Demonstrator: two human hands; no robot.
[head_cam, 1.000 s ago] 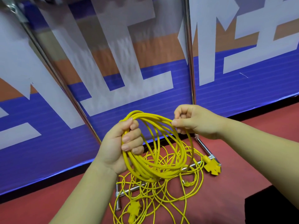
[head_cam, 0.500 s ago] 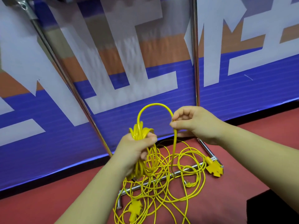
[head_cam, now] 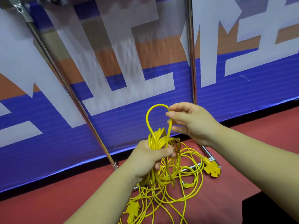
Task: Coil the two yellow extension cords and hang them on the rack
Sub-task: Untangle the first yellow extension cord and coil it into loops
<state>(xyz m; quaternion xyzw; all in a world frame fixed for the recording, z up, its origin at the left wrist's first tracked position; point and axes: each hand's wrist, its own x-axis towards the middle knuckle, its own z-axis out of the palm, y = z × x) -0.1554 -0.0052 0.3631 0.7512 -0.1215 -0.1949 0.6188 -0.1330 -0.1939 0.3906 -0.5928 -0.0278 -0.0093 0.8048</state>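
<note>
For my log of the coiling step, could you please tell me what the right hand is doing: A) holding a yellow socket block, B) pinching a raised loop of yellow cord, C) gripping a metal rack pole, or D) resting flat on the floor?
B: the right hand pinches the top of a loop of yellow cord that stands above the coiled bundle gripped by the left hand.

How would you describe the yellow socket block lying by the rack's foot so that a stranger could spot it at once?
Find the blue banner, then follow the right-hand chrome pole down to the red floor. At its foot lies the socket block. Unlike the other block, buried in loose cord near the bottom edge, it sits apart at the tangle's right fringe.
</note>
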